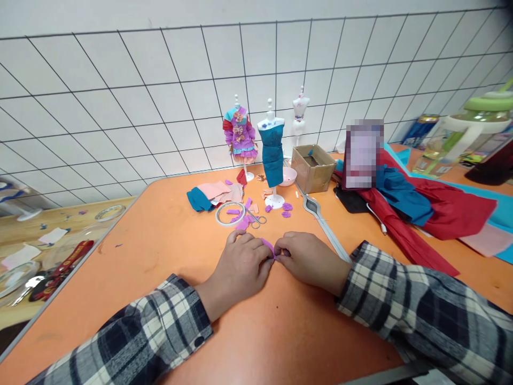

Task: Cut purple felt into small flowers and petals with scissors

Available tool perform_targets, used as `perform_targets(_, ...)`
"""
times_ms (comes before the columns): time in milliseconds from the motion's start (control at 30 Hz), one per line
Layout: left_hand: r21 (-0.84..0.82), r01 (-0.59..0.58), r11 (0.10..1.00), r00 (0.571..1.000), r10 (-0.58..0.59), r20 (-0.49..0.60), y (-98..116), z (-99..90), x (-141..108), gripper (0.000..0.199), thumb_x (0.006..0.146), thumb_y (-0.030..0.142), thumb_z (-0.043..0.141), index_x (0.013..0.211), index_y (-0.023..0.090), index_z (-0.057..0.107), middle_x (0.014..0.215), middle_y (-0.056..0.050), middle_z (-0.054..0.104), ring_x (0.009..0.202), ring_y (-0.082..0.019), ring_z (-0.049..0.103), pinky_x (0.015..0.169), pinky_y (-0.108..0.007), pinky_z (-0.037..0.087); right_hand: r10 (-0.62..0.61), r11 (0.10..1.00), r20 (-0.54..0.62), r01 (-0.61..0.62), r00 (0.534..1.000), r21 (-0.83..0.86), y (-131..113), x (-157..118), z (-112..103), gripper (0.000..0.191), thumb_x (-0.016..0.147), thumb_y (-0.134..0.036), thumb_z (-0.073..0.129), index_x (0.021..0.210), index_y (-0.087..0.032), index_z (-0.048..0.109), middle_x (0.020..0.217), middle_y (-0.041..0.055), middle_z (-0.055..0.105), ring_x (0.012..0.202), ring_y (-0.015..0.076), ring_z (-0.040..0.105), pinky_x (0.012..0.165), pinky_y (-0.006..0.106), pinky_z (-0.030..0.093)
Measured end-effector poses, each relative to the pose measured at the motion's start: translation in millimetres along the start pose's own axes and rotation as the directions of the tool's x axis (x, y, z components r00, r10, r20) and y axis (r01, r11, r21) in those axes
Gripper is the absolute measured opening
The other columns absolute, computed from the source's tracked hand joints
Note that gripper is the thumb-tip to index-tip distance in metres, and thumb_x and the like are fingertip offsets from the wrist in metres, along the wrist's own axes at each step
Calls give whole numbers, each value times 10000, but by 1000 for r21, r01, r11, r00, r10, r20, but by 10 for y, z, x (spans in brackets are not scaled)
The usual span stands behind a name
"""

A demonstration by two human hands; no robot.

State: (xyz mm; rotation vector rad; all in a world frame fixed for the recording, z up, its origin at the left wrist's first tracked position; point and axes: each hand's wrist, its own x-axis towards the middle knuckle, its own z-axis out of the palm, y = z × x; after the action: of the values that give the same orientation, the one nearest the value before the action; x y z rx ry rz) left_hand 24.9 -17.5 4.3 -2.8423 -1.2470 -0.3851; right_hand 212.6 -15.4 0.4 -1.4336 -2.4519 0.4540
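Both hands meet over the orange table (276,342). A small strip of purple crepe paper (267,245) is pinched between the fingertips of my left hand (242,264) and my right hand (306,258). The fingers cover most of it. Just beyond lie a pair of small scissors (258,220), a roll of tape (217,215), purple scraps (241,222) and crumpled purple pieces (287,207). Farther back stands a small dress form in blue (272,155). Behind it are a form in a ruffled purple outfit (243,140) and a bare white form (299,109).
A cardboard box (323,176) and a pink bowl (289,177) sit behind. A long grey strap-like thing (326,230) lies beside my right hand. On the right are a blurred-out screen (363,155), red crepe paper (452,206) and a lidded jug (441,149).
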Motion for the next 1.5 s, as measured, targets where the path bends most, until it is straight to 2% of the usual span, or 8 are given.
perform_targets(100, 17, 15, 1000, 1000, -15, 6, 3, -1, 2, 161, 863, 267, 534, 757, 199, 634, 745, -32, 645, 782, -208, 529, 846, -423, 329, 3, 999, 20, -3, 1000, -43, 0, -5, -9, 174, 861, -204, 505, 766, -181, 649, 755, 19, 603, 689, 133, 505, 601, 260, 270)
perform_targets(267, -3, 10, 1000, 1000, -10, -3, 5, 8, -1, 147, 870, 269, 521, 851, 195, 646, 810, -49, 644, 828, -221, 527, 830, -396, 352, 12, 998, 8, -12, 1000, -69, -11, -4, -11, 184, 869, -226, 505, 777, -192, 660, 775, 19, 620, 708, 143, 529, 599, 269, 271)
perform_targets(433, -4, -5, 1000, 999, 5, 32, 1, 8, 1, 205, 900, 256, 486, 832, 208, 674, 770, -42, 650, 803, -212, 532, 818, -398, 344, 35, 997, 34, -32, 999, -73, -22, -8, -44, 180, 874, -270, 536, 804, -211, 690, 814, 18, 654, 740, 152, 558, 617, 268, 300)
perform_targets(700, -18, -35, 999, 999, 35, -12, -21, 14, -1, 213, 902, 234, 489, 858, 233, 697, 750, -30, 654, 787, -202, 518, 835, -409, 323, 11, 993, 53, -5, 999, -115, -25, -18, -86, 187, 887, -332, 554, 878, -238, 715, 843, 18, 668, 784, 162, 584, 654, 268, 332)
perform_targets(867, -23, -41, 999, 999, 42, 13, -21, -6, -8, 222, 907, 250, 487, 856, 238, 703, 752, -29, 659, 806, -207, 529, 846, -413, 322, 27, 993, 66, -19, 997, -117, 8, 12, -51, 176, 878, -291, 551, 851, -227, 713, 858, 22, 676, 799, 164, 590, 660, 268, 339)
perform_targets(1033, -20, 2, 1000, 1000, -3, -18, 1, -4, 12, 196, 881, 327, 530, 843, 219, 689, 754, -35, 665, 794, -211, 545, 865, -428, 319, 45, 994, 56, -39, 997, -103, 9, 27, -33, 144, 853, -241, 557, 814, -228, 694, 847, 6, 678, 763, 149, 580, 627, 265, 321)
perform_targets(1200, 43, -13, 999, 1000, 13, -3, -12, -9, 60, 175, 862, 257, 535, 788, 226, 690, 709, -19, 669, 726, -192, 542, 880, -460, 289, 68, 993, 63, -62, 996, -99, -2, 21, -41, 173, 862, -321, 567, 805, -229, 701, 846, 17, 688, 771, 167, 588, 623, 268, 321)
perform_targets(1500, 61, -28, 998, 1000, 27, 6, -21, -8, 50, 190, 886, 256, 511, 832, 243, 692, 730, -7, 669, 772, -199, 540, 897, -455, 285, 17, 999, -11, -18, 1000, -43, 25, 25, -3, 117, 821, -218, 562, 779, -214, 670, 768, -1, 662, 694, 141, 545, 596, 262, 284)
